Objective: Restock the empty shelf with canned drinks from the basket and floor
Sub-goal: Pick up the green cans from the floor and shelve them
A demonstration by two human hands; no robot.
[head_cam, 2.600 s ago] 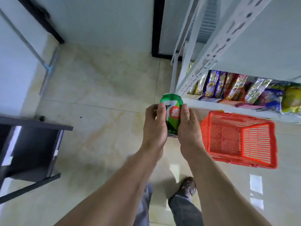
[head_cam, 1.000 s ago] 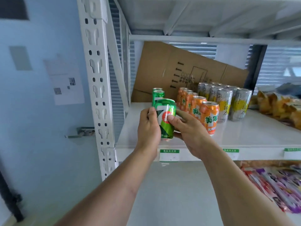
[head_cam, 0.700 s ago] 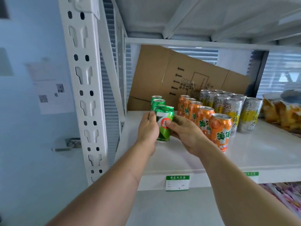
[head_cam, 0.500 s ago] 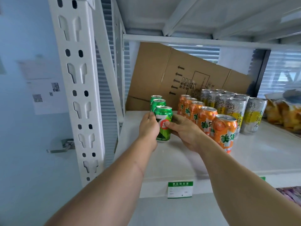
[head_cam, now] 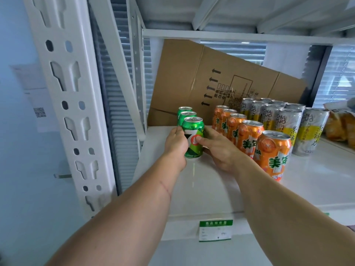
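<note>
A green can (head_cam: 193, 129) with a red circle on its label stands upright on the white shelf (head_cam: 201, 189), at the front of a row with two other green cans (head_cam: 185, 112) behind it. My left hand (head_cam: 175, 144) holds its left side. My right hand (head_cam: 217, 148) holds its right side, thumb across the label. Neither the basket nor the floor is in view.
A row of orange cans (head_cam: 272, 150) runs front to back just right of my right hand, then silver and yellow cans (head_cam: 307, 129). Flattened cardboard (head_cam: 221, 79) leans at the back. A white upright post (head_cam: 73, 93) stands left. Snack bags (head_cam: 340, 125) lie far right.
I rose from the floor with the green can in both hands, brought it onto the shelf and lowered it. It now stands in front of the two green cans.
</note>
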